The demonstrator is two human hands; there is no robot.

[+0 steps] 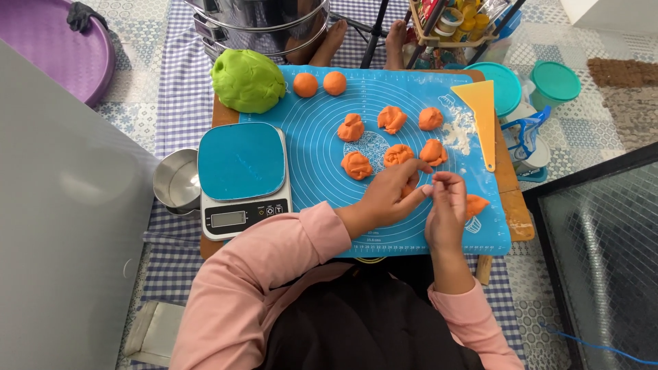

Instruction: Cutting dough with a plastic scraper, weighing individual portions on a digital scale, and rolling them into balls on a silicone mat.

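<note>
The left hand (387, 199) and the right hand (445, 209) meet near the front edge of the blue mat (322, 137), fingertips almost touching. The left fingers pinch a small orange dough piece (410, 185); only a little of it shows between them. The right fingers are bent toward the same place, but I cannot tell if they hold anything. One more orange lump (476, 203) lies just beside the right hand, at the mat's front right part.

In the middle of the mat lie six rough orange pieces (356, 166), not yet rounded. At the back edge sit two smooth orange balls (306, 84). A big green dough (248, 80) rests at the back left corner, partly off the mat. A scale (241, 178) with a blue top stands over the left edge, and a yellow scraper (482, 113) lies along the right side, near some flour.

I judge the step in hand is dividing the orange dough into portions, the shaping having only begun. The next move would need both palms free to roll a piece round, with gentle pressure so it does not stick.
</note>
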